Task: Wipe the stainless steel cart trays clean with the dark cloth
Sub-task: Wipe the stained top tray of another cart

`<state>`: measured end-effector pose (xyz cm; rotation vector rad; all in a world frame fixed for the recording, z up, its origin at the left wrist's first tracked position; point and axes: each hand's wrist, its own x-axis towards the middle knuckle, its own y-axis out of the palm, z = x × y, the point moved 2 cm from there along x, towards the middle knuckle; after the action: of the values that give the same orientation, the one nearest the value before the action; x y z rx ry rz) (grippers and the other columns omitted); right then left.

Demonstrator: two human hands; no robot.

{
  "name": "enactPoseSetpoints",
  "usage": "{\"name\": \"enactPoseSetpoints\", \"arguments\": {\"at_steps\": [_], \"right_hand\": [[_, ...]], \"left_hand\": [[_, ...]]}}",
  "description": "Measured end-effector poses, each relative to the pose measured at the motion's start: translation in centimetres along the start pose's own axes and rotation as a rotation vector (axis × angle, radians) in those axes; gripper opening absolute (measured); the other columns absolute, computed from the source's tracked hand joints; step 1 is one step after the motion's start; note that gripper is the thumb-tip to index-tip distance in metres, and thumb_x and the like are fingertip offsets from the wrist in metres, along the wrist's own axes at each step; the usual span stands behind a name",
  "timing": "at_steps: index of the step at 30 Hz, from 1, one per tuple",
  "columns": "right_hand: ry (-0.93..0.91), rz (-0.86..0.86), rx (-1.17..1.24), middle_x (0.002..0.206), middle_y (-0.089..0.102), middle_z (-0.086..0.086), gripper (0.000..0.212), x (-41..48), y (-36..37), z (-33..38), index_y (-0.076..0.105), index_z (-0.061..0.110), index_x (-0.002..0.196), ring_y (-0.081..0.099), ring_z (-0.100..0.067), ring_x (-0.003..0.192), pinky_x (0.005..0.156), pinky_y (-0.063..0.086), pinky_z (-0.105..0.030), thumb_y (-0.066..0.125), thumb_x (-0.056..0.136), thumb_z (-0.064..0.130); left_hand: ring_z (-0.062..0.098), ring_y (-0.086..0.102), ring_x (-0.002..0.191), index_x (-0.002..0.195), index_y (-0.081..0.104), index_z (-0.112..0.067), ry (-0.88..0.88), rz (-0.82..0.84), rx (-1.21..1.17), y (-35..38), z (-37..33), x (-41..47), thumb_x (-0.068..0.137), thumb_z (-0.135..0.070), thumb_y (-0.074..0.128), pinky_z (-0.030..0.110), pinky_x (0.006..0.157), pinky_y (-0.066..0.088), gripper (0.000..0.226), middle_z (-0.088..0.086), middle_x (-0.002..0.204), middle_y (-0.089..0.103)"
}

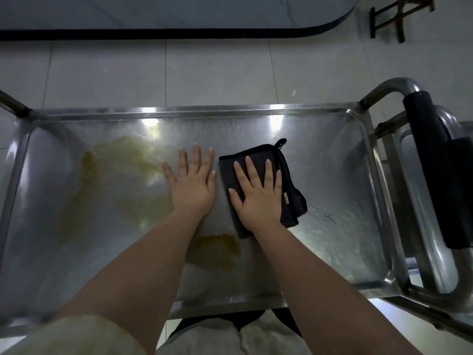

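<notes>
Head view: I've got right hand (258,193) fingers spread flat on dark cloth (289,201), left hand (193,180) flat open on tray (332,226), yellow-brown smears (122,160) left to wipe

This looks like a canteen or restaurant service area rather than a home. A steel trolley fills the middle of the frame, its shallow top tray (320,116) rimmed and dulled by scratches, with yellowish-brown smears (122,160) of spilled food or sauce at centre left. At the right edge a tubular push handle (391,89) curves up, wrapped in a black grip (427,139). The floor (217,73) across the upper half is laid with large pale glossy tiles. Along the top edge runs a big rounded desk (179,11) with a dark rim, and in the upper right corner stands a dark wooden stool (399,19).
</notes>
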<state>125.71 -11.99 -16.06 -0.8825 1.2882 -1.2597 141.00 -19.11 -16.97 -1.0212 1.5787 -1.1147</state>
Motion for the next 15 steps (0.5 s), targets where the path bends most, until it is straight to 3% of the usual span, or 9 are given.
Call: {"name": "enactPoseSetpoints", "arguments": {"at_steps": [6, 11, 15], "right_hand": [[-0.064, 0.045, 0.004, 0.163, 0.001, 0.010, 0.065, 1.6, -1.4, -5.0, 0.002, 0.042, 0.153, -0.008, -0.028, 0.149, 0.119, -0.008, -0.048, 0.019, 0.095, 0.063], [0.282, 0.032, -0.030, 0.163, 0.001, 0.008, 0.065, 5.7, -4.2, -18.2, 0.002, 0.041, 0.153, -0.004, -0.030, 0.149, 0.119, -0.002, -0.052, 0.021, 0.096, 0.062], [0.484, 0.007, -0.036, 0.164, 0.000, 0.005, 0.063, 6.7, -4.7, -20.2, 0.001, 0.037, 0.154, -0.004, -0.033, 0.149, 0.118, -0.001, -0.055, 0.017, 0.097, 0.059]], "left_hand": [[0.023, -0.012, 0.149, 0.152, -0.007, -0.045, 0.004, -0.024, -0.020, 0.2, 0.3, 0.4, 0.099, -0.055, 0.007, 0.061, 0.114, -0.011, 0.056, -0.008, 0.163, -0.009], [0.024, -0.007, 0.150, 0.153, -0.003, -0.045, -0.010, -0.028, 0.001, 0.3, 0.0, 0.6, 0.098, -0.054, 0.010, 0.060, 0.114, -0.010, 0.057, -0.008, 0.164, -0.005], [0.024, -0.015, 0.149, 0.151, -0.012, -0.045, -0.010, -0.006, 0.026, 0.3, -0.1, 1.0, 0.097, -0.054, 0.002, 0.057, 0.112, -0.019, 0.057, -0.008, 0.162, -0.015]]}}
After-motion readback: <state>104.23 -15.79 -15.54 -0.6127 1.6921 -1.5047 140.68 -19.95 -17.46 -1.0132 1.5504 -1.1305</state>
